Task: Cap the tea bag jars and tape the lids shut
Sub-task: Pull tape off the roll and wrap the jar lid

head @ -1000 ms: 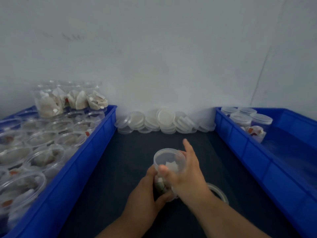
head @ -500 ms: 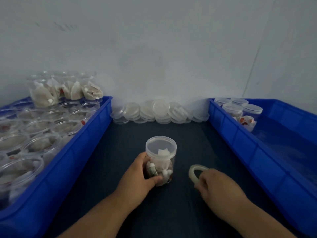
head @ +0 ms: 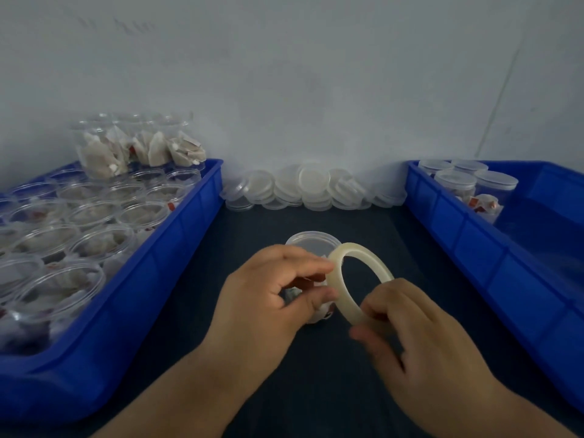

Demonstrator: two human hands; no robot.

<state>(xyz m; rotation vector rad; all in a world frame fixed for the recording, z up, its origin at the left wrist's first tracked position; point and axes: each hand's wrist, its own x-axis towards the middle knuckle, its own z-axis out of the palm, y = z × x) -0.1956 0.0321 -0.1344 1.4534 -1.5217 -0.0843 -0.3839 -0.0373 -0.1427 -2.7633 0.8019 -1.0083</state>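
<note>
Pale grey wall [head: 284, 74] fills 12 o'clock, w/ thin seam [head: 501, 90] at 2; dark tabletop [head: 363, 226] below, dim light.

Before us a clear lidded jar [head: 312, 244] of tea bags, upright on the dark mat [head: 379, 235], pale translucent tape roll [head: 340, 295] tilted on edge just right of it, spare clear lids [head: 313, 181] heaped behind

Centre of frame: a lane of dark mat [head: 363, 229] runs between the left bin [head: 151, 279], packed with open jars [head: 94, 213], and the right bin [head: 474, 248]. A capped jar [head: 311, 243], the left hand [head: 268, 298], the right hand [head: 420, 336] and the tape roll [head: 357, 279] occupy mid-lane, with free mat either side. Heaped lids [head: 313, 184] close the far end.
</note>
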